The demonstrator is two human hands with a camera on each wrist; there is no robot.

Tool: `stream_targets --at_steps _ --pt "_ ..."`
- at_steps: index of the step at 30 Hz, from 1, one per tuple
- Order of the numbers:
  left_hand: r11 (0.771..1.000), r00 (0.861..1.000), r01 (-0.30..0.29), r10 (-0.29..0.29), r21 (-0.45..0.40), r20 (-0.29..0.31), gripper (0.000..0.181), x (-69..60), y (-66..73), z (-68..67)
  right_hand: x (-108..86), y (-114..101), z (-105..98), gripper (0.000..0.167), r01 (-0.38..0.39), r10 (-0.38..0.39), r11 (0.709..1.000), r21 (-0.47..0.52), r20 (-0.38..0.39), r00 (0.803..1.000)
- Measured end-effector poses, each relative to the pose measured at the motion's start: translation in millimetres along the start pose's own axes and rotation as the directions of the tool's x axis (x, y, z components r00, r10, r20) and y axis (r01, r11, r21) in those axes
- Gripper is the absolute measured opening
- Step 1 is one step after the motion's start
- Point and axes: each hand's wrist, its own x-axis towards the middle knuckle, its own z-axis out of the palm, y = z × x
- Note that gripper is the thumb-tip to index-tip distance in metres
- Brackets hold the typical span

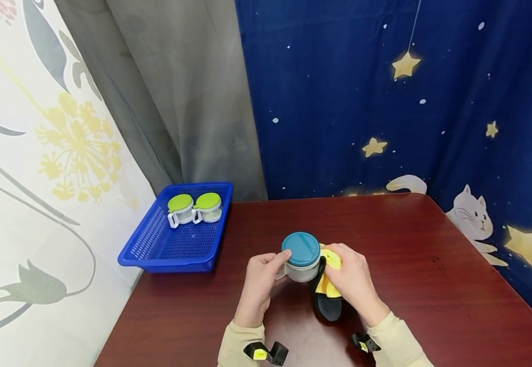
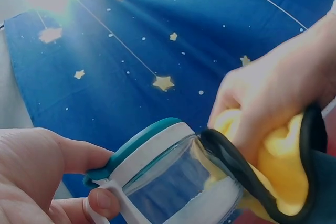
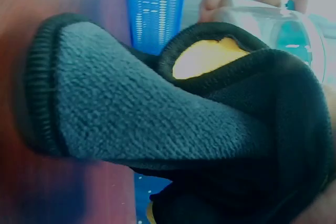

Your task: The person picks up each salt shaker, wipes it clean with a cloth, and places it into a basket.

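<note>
My left hand [image 1: 262, 283] holds a clear seasoning jar [image 1: 302, 273] by its white handle, the thumb at the edge of its teal lid [image 1: 300, 248]. In the left wrist view the jar is tilted, with something whitish in its lower part. My right hand [image 1: 350, 275] grips a bunched cloth [image 1: 328, 307], yellow on one face and dark grey on the other with a black hem. The cloth lies against the jar's right side, and a dark flap of it hangs down. In the right wrist view the cloth [image 3: 142, 103] hides most of the right hand.
A blue plastic basket [image 1: 169, 262] stands at the left of the dark red table [image 1: 431, 265]. Two clear jars with green lids [image 1: 180, 202] and white handles sit in its back part. Curtains hang behind the table, and a patterned one is at the left.
</note>
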Motion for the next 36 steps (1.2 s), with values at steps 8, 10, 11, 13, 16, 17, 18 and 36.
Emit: stream_targets --at_steps 8,10,11,13,16,17,18,36 --pt "1.0 1.0 -0.005 0.005 -0.011 0.002 0.05 0.2 -0.2 -1.9 -2.2 6 7 0.029 0.004 -0.003 1.0 -0.03 0.038 0.999" --pt "1.0 1.0 -0.006 0.006 -0.018 0.001 0.049 0.1 -0.5 -2.1 -2.3 6 7 0.029 0.007 -0.006 0.999 -0.033 0.042 0.999" --pt "1.0 1.0 -0.005 0.005 -0.023 0.001 0.048 0.1 -0.7 -2.2 -2.2 6 7 0.029 0.012 -0.01 0.999 -0.034 0.044 0.999" --pt "0.999 1.0 0.0 0.001 -0.035 0.003 0.048 0.3 -1.3 -2.5 -1.6 6 7 0.03 0.015 -0.014 0.999 -0.038 0.047 0.999" --pt "0.998 1.0 0.01 -0.01 -0.058 0.01 0.048 1.0 -2.2 -3.1 0.4 5 4 0.031 -0.004 0.005 1.0 -0.019 0.053 0.999" --pt "0.998 1.0 0.012 -0.012 -0.064 0.015 0.048 1.3 -2.6 -3.4 1.3 5 3 0.032 -0.015 0.015 1.0 -0.003 0.057 0.998" --pt "0.998 1.0 0.013 -0.012 -0.068 0.018 0.048 1.4 -2.6 -3.7 2.3 4 1 0.032 -0.027 0.026 1.0 0.014 0.062 0.998" --pt "0.999 0.999 0.031 -0.029 -0.042 0.044 0.047 -1.1 -3.8 -8.0 19.0 -8 -28 0.038 -0.151 0.105 0.877 0.457 0.125 0.987"
